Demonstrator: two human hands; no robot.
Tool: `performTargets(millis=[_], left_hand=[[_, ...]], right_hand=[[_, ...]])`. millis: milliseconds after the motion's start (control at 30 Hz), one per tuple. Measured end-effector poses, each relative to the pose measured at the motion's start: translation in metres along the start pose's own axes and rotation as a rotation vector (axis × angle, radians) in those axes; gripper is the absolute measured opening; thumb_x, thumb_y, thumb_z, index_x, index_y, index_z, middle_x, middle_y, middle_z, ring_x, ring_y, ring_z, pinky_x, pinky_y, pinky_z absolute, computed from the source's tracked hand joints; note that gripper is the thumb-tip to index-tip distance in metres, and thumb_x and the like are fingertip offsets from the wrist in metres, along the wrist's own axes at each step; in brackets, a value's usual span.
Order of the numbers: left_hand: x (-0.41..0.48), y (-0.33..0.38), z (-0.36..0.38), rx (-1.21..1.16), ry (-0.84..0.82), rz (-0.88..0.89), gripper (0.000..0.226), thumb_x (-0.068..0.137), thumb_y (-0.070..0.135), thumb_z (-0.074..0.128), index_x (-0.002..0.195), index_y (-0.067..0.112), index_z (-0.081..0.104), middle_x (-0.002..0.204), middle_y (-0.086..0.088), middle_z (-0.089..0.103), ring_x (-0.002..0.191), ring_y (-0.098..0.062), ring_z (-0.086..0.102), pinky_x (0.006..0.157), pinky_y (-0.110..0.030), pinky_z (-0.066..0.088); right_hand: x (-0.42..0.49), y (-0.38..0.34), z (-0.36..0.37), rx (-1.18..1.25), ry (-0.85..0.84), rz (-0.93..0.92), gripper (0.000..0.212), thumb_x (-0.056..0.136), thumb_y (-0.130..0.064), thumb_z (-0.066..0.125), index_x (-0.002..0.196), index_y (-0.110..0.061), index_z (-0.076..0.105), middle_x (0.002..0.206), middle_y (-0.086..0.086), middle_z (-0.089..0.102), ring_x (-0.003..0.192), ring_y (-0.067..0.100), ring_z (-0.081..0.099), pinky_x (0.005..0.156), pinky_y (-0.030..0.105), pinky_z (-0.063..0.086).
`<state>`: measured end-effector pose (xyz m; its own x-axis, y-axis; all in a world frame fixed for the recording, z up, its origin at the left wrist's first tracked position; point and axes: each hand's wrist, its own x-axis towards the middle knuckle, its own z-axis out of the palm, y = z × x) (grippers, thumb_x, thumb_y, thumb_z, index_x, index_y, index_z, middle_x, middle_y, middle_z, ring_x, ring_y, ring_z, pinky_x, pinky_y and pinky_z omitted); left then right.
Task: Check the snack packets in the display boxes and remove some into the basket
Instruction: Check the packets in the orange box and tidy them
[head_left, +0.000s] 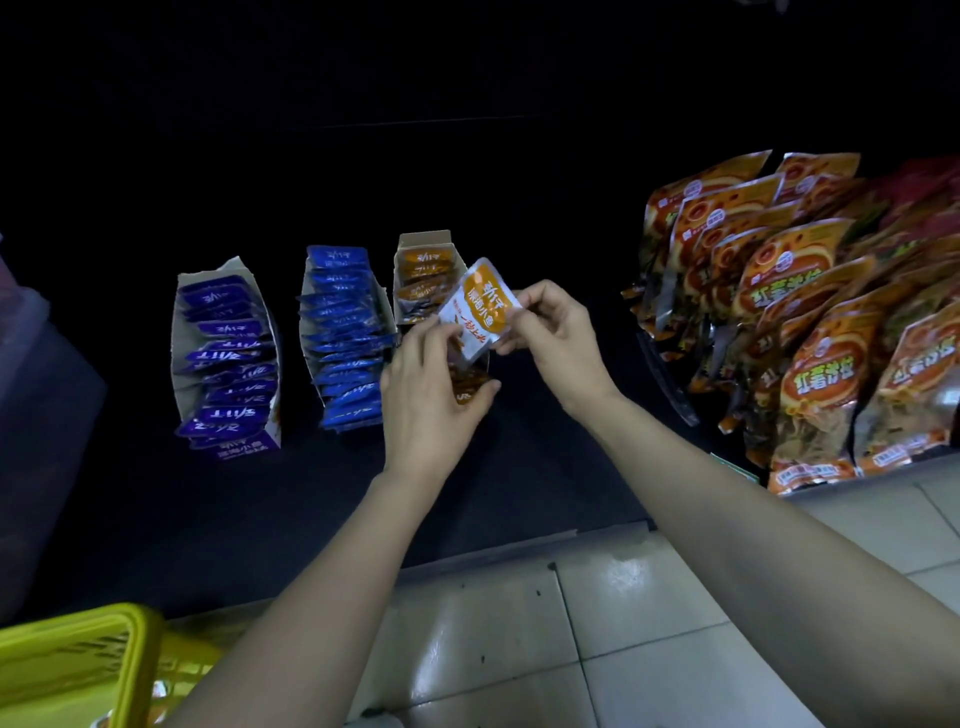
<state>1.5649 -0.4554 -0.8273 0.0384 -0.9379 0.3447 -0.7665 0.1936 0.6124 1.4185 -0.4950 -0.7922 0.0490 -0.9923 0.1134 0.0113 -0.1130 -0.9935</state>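
A dark shelf (519, 467) carries large orange bags (810, 332) at the right and three display boxes, two blue-packet boxes (228, 353) and an orange-packet box (423, 275); a yellow basket (78, 654) sits lower left. Above the orange-packet box, the left hand (431, 395) and right hand (556, 338) pinch opposite edges of one orange-and-white packet (480, 312).

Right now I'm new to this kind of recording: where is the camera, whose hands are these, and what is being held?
There is no machine: one camera worn on a person's head looks down at their bare hands. The right hand pinches an orange packet by its edge; the left hand touches it while its grip holds other packets. On the dark shelf stand an orange display box and two blue display boxes, with large orange bags to the right. A yellow basket sits lower left.
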Motion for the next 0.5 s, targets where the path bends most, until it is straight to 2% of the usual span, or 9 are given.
performTargets(millis=[133, 200, 267, 333, 400, 500], left_hand=[[-0.001, 0.0065, -0.0062, -0.16, 0.108, 0.029, 0.033, 0.089, 0.011, 0.065, 0.121, 0.014, 0.056, 0.117, 0.0, 0.061, 0.103, -0.015, 0.059, 0.085, -0.041, 0.05], [-0.0014, 0.0063, -0.0079, -0.237, 0.122, 0.013, 0.024, 0.095, 0.01, 0.057, 0.119, 0.016, 0.058, 0.105, 0.004, 0.067, 0.092, -0.01, 0.064, 0.078, -0.039, 0.053], [-0.0008, 0.0028, -0.0078, -0.299, 0.141, -0.033, 0.019, 0.099, 0.014, 0.053, 0.117, 0.017, 0.059, 0.099, 0.005, 0.07, 0.086, -0.011, 0.067, 0.074, -0.042, 0.056], [0.0006, 0.0004, -0.0082, -0.407, 0.13, -0.111, 0.018, 0.101, 0.015, 0.051, 0.116, 0.017, 0.06, 0.098, 0.004, 0.071, 0.087, -0.01, 0.068, 0.075, -0.042, 0.057], [0.0019, 0.0011, -0.0095, -0.541, 0.092, -0.193, 0.017, 0.101, 0.012, 0.051, 0.114, 0.016, 0.061, 0.101, 0.003, 0.071, 0.091, -0.01, 0.069, 0.079, -0.036, 0.058], [0.0043, 0.0028, -0.0092, -0.718, 0.046, -0.302, 0.018, 0.099, 0.006, 0.05, 0.113, 0.012, 0.061, 0.104, -0.003, 0.072, 0.093, -0.013, 0.069, 0.079, -0.028, 0.055]], right_hand=[[-0.0027, -0.0082, 0.0011, 0.163, -0.113, 0.031, 0.011, 0.098, -0.001, 0.052, 0.089, -0.007, 0.052, 0.09, 0.02, 0.063, 0.069, 0.017, 0.067, 0.066, 0.024, 0.055], [-0.0047, -0.0056, 0.0002, 0.167, -0.154, 0.015, 0.002, 0.097, -0.008, 0.056, 0.096, -0.006, 0.056, 0.098, 0.018, 0.063, 0.077, 0.018, 0.066, 0.071, 0.025, 0.055], [-0.0058, -0.0023, 0.0004, 0.079, -0.106, -0.004, 0.014, 0.095, -0.009, 0.06, 0.108, -0.004, 0.057, 0.103, 0.008, 0.064, 0.084, 0.015, 0.063, 0.074, 0.025, 0.054], [-0.0045, -0.0003, 0.0, -0.017, -0.02, -0.024, 0.024, 0.092, -0.007, 0.066, 0.113, -0.006, 0.055, 0.107, 0.002, 0.064, 0.087, 0.011, 0.062, 0.077, 0.024, 0.054], [-0.0028, 0.0011, -0.0014, -0.042, 0.027, -0.015, 0.027, 0.089, -0.005, 0.069, 0.111, -0.006, 0.055, 0.106, 0.005, 0.065, 0.087, 0.01, 0.062, 0.08, 0.025, 0.054], [-0.0037, 0.0008, -0.0014, 0.004, 0.034, 0.013, 0.019, 0.088, 0.0, 0.068, 0.101, -0.006, 0.056, 0.089, 0.013, 0.064, 0.075, 0.01, 0.062, 0.067, 0.02, 0.052]])
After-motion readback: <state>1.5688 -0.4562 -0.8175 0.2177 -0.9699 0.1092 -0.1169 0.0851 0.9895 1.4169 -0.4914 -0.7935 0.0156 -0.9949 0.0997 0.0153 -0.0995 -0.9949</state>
